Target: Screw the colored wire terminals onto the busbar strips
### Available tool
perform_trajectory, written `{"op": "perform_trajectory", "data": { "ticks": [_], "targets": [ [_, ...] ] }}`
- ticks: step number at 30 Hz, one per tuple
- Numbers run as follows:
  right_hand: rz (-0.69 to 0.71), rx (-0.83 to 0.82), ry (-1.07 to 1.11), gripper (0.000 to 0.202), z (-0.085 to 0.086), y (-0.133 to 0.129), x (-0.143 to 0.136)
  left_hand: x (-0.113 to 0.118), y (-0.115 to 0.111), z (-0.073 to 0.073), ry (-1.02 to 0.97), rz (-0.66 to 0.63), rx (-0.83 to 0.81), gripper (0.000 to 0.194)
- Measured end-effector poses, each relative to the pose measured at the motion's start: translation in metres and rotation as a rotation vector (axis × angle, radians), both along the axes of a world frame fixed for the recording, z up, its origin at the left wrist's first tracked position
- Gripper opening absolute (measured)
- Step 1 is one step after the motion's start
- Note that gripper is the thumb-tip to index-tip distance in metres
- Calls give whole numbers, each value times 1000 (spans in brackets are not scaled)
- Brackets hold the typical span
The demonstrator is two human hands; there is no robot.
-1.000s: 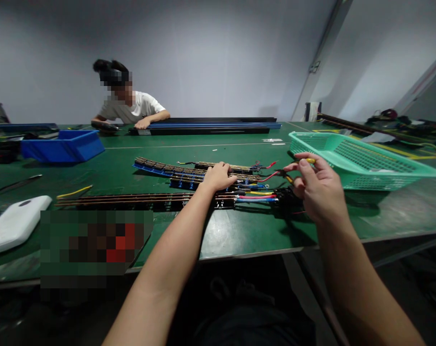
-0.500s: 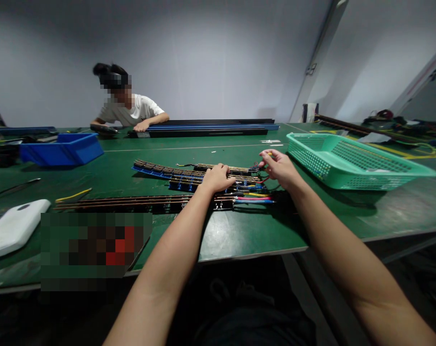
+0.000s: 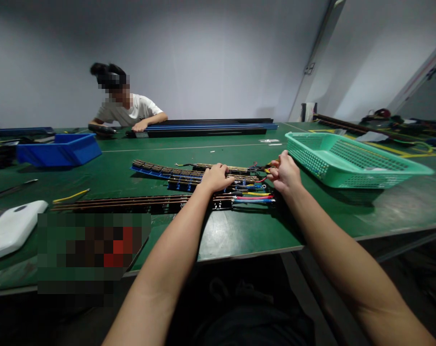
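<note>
My left hand (image 3: 217, 179) lies across several long strips with copper-coloured bars (image 3: 181, 179), its fingers bent over them and its thumb spread along them. Some strips have blue bases, others black. Off their right ends run thin coloured wires (image 3: 263, 179). My right hand (image 3: 287, 174) is closed at these wires, the fingers pinching wire ends that are partly hidden by the hand. Nearer to me lies a longer black strip (image 3: 160, 203) with copper-coloured bars and yellow, red and blue leads (image 3: 255, 197) at its right end.
A green plastic basket (image 3: 340, 180) stands to the right, a blue bin (image 3: 59, 153) at the left. Black and blue rails (image 3: 210, 129) lie at the back, by a co-worker's hand (image 3: 141, 126). A white device (image 3: 18, 229) and a yellow wire (image 3: 71, 196) lie at the left.
My right hand has shifted slightly right and turned, its fingers now curled more tightly at the wires. My left hand stays on the strips.
</note>
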State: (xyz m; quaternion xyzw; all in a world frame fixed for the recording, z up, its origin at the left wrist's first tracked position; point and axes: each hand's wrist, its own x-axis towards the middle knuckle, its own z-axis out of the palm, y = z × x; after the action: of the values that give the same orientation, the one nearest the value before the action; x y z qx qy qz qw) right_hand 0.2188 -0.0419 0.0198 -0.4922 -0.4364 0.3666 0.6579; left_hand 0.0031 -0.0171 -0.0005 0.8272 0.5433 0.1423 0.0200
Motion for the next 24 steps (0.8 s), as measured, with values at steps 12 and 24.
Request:
{"op": "perform_trajectory", "data": {
  "ticks": [12, 24],
  "targets": [
    [27, 236, 93, 31, -5, -93, -32, 0, 0, -1, -14, -8, 13, 42],
    [41, 386, -242, 41, -82, -209, -55, 1, 1, -2, -13, -11, 19, 39]
  ]
}}
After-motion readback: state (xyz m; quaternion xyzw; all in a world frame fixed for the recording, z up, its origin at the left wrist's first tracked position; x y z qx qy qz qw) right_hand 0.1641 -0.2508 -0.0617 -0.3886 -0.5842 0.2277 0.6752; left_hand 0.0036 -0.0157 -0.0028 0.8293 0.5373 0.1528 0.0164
